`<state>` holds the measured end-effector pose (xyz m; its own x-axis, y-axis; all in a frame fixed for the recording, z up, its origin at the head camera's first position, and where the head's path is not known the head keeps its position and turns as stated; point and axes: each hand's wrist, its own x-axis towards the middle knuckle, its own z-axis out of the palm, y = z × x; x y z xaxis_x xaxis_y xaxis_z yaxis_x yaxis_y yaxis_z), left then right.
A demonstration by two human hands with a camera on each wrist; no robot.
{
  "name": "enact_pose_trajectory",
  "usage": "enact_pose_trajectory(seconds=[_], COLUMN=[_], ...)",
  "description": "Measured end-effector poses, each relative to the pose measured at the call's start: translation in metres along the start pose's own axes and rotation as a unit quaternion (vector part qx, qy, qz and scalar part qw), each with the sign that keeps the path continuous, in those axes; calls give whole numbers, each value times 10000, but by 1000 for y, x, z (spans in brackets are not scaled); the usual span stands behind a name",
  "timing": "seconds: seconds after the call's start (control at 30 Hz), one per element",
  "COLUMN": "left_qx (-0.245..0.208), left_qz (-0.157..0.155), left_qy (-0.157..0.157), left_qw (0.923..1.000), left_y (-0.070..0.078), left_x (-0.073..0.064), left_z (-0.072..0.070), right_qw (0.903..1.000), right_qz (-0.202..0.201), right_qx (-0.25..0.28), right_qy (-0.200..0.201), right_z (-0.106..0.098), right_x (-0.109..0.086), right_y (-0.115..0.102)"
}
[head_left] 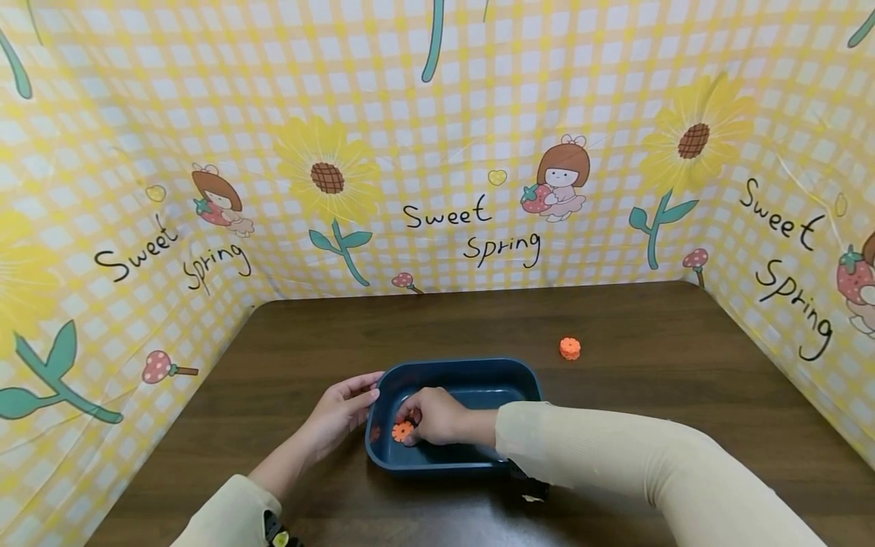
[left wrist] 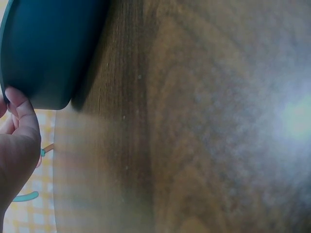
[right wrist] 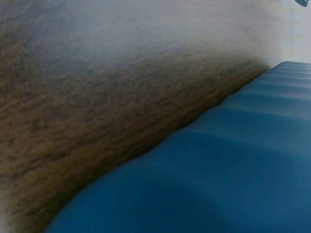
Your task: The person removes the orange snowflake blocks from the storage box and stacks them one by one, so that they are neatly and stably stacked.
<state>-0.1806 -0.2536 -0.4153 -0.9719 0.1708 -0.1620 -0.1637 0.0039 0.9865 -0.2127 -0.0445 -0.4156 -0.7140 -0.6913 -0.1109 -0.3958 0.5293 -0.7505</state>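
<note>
A dark blue rectangular plastic bin [head_left: 478, 367] stands on the table. My left hand [head_left: 342, 410] holds the bin's left end at the rim; in the left wrist view the thumb [left wrist: 20, 104] lies on the outer wall near the corner. My right hand [head_left: 437, 415] reaches down into the left part of the bin. Its curled fingers and thumb pinch an orange notched, flower-shaped disc [head_left: 402, 432] close over the bin's floor. The palm side of that hand is hidden. In the right wrist view only the bin's blue outer wall [right wrist: 233, 165] shows, without the hand.
A small stack of orange notched discs [head_left: 570, 349] sits on the brown wooden table [head_left: 656, 365], beyond the bin to the right. A yellow checked cloth [head_left: 451, 144] hangs behind the table and along both sides.
</note>
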Motion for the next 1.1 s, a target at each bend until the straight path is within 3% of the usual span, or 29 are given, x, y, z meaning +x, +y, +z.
enact_pose_trajectory(seconds=[0.4, 1.1], left_qx=[65, 4], left_qz=[-29, 53], left_qy=[-26, -38], left_qw=[10000, 10000], left_y=[1, 0], left_x=[-2, 0], left_z=[0, 1], right_qw=[9995, 9985], right_qz=[-275, -212], right_qx=[-149, 498], right_qy=[87, 38], right_z=[0, -6], right_x=[0, -2], right_y=[-1, -2])
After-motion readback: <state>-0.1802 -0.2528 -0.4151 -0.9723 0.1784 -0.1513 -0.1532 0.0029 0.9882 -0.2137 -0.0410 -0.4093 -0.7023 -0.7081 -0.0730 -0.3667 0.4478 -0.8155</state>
